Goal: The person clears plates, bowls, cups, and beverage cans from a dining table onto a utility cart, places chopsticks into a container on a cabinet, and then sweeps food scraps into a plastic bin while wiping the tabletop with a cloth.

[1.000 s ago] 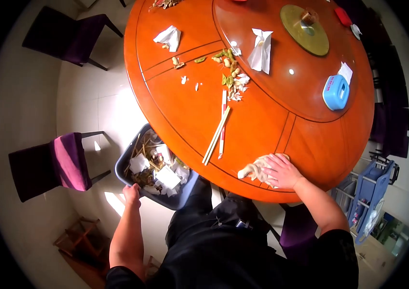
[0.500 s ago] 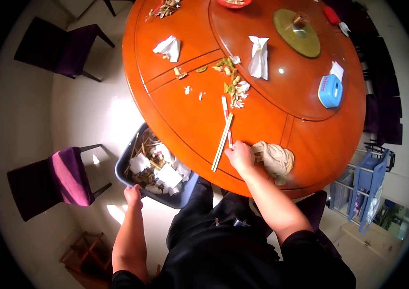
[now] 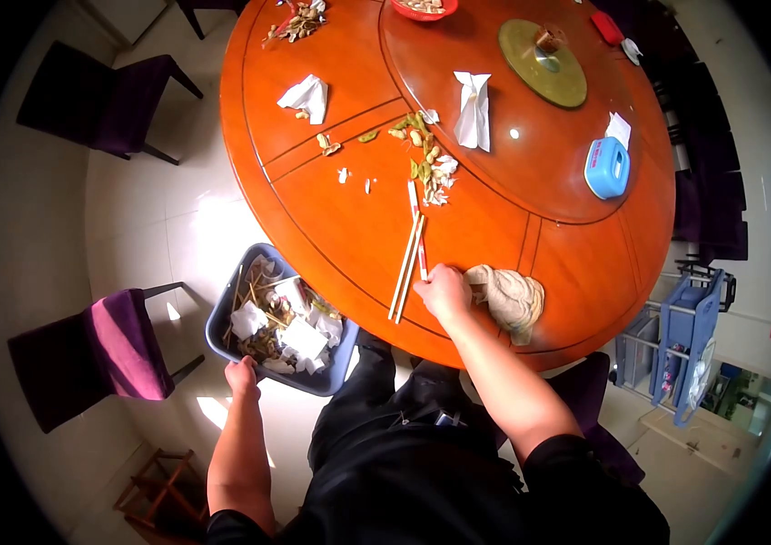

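Note:
My left hand [image 3: 242,374] is closed around the rim of a grey-blue waste bin [image 3: 336,374], which stands tilted beside the table edge. Tissues, shells and used chopsticks fill the bin [image 3: 213,334]. Over the orange-brown round table [image 3: 331,241], my right hand [image 3: 445,291] has its fingers curled at the lower end of a red-and-white paper chopstick wrapper [image 3: 414,200]; the fingertips are partly hidden. A pair of wooden chopsticks [image 3: 407,268] lies just left of that hand, slightly apart. Touching or nearly touching its right side is a bunched beige cloth [image 3: 513,298].
Peanut and bean shells [image 3: 424,156] lie ahead on the table. Crumpled tissues [image 3: 306,98], a folded napkin [image 3: 473,111] and a blue tissue box [image 3: 607,168] are farther off. Purple chairs [image 3: 127,341] stand left; a blue trolley [image 3: 690,318] stands right.
The view has shifted slightly. The two chopsticks now lie a little farther apart. My left hand and the bin have moved slightly left; my right hand stays beside the wrapper and cloth.

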Demonstrator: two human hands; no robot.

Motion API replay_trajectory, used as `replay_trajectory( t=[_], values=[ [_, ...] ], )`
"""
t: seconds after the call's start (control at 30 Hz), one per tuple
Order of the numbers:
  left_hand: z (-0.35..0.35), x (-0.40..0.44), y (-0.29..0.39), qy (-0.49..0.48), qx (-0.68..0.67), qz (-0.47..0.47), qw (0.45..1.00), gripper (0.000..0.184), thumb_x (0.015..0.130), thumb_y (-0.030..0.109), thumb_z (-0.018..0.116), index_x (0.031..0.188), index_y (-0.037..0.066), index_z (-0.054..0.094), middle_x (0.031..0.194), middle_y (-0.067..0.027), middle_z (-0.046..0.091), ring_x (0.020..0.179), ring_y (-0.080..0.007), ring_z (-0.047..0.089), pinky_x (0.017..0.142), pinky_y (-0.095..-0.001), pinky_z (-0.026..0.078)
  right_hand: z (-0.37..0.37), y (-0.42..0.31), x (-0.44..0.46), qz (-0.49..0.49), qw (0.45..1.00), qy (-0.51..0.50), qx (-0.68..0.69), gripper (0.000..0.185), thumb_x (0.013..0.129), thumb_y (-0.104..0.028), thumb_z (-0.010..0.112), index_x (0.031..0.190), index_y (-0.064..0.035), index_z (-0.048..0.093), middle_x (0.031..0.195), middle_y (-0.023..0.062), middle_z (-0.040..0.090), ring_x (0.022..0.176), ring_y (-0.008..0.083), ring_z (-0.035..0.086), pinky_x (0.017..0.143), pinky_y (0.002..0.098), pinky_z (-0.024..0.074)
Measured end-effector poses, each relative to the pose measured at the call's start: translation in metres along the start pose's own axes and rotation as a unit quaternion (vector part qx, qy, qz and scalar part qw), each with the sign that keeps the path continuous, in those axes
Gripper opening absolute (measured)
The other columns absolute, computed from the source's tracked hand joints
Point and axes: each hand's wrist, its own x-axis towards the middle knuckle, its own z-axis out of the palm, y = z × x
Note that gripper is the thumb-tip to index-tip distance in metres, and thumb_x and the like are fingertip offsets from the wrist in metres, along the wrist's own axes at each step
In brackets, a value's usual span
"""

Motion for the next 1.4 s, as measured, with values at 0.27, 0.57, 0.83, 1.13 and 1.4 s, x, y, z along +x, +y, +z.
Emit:
replay_trajectory(
  t=[0.27, 0.57, 0.83, 1.13, 1.4],
  values=[
    [0.010, -0.003, -0.004, -0.004, 0.001, -0.013, 1.000, 0.002, 0.066, -0.002, 0.053, 0.067, -0.001, 0.055, 0.061, -0.0037, 0.053, 0.052, -0.0149, 0.047, 0.049, -0.0288, 0.038, -0.019, 0.024, -0.014, -0.053, 0.992, 0.042, 0.108, 0.021, 0.072, -0.013, 0.068, 0.089, -0.0086, 0.055, 0.080, 0.0174, 0.064, 0.078, 0.0361, 0.063, 0.069, 0.0441, 0.0497],
    [0.015, 0.009, -0.014, -0.030, 0.017, -0.005, 0.999, 0.006, 0.069, -0.002, 0.052, 0.065, 0.003, 0.050, 0.059, -0.0027, 0.046, 0.048, -0.0158, 0.047, 0.044, -0.0297, 0.045, -0.126, 0.132, 0.038, -0.046, 0.912, 0.287, 0.288, 0.031, 0.077, -0.006, 0.065, 0.106, -0.0062, 0.059, 0.097, 0.0141, 0.062, 0.080, 0.0232, 0.063, 0.069, 0.0331, 0.0509],
    [0.023, -0.010, 0.012, -0.039, 0.028, 0.012, 0.999, 0.004, 0.067, -0.002, 0.053, 0.067, 0.002, 0.052, 0.060, -0.0021, 0.048, 0.049, -0.0146, 0.046, 0.045, -0.0286, 0.041, -0.094, 0.206, 0.004, -0.409, 0.845, -0.038, -0.344, 0.047, 0.088, -0.032, 0.049, 0.134, -0.0189, 0.047, 0.146, 0.0034, 0.036, 0.138, 0.0249, 0.025, 0.114, 0.0460, 0.0164],
    [0.037, -0.037, 0.055, -0.046, 0.026, 0.008, 0.999, 0.001, 0.067, -0.001, 0.055, 0.068, 0.000, 0.056, 0.060, -0.0025, 0.052, 0.053, -0.0136, 0.048, 0.049, -0.0292, 0.037, -0.010, 0.096, 0.018, -0.110, 0.953, 0.237, -0.153, 0.070, 0.079, -0.034, 0.063, 0.141, -0.0142, 0.036, 0.149, 0.0109, 0.029, 0.137, 0.0345, 0.024, 0.107, 0.0575, 0.0221],
    [0.057, -0.006, 0.075, -0.076, 0.048, 0.017, 0.996, 0.004, 0.067, -0.003, 0.054, 0.070, 0.000, 0.053, 0.061, -0.0034, 0.050, 0.050, -0.0153, 0.047, 0.045, -0.0308, 0.043, 0.046, -0.047, -0.044, -0.454, 0.881, 0.104, -0.084, 0.053, 0.083, -0.032, 0.054, 0.132, -0.0138, 0.049, 0.146, 0.0062, 0.035, 0.139, 0.0274, 0.024, 0.110, 0.0506, 0.0211]
  ],
)
